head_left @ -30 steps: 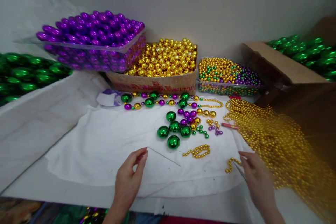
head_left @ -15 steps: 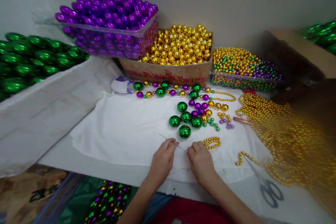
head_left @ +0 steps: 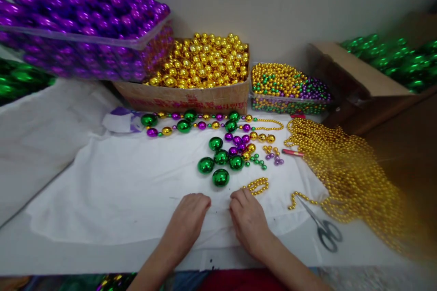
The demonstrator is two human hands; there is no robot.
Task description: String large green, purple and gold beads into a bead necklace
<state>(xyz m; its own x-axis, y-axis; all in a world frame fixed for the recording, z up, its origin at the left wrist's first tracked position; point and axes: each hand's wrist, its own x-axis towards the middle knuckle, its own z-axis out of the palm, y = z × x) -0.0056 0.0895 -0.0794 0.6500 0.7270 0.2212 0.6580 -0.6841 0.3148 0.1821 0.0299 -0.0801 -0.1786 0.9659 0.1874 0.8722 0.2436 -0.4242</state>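
Big white cloth (head_left: 119, 191) covers worktop middle, down to front edge. Gold strand heap (head_left: 348, 168) along right edge. My left hand (head_left: 187, 218) and my right hand (head_left: 247, 220) lie knuckles-up on cloth near front edge, close together, fingers curled under (cannot tell if pinching anything). Scissors (head_left: 322, 229) right of cloth. Green ball (head_left: 221, 177) just beyond fingertips. Short gold strand (head_left: 257, 185) beside right hand.

From my station, both grips read as bare human hands: the left grip (head_left: 187, 219) and the right grip (head_left: 247, 219), with rounded knuckles and slim fingers. The left forearm (head_left: 153, 263) and right forearm (head_left: 290, 267) run uncovered down to the bottom of the view. Low between them shows a patch of red fabric (head_left: 239, 283); whether it is clothing I cannot tell.
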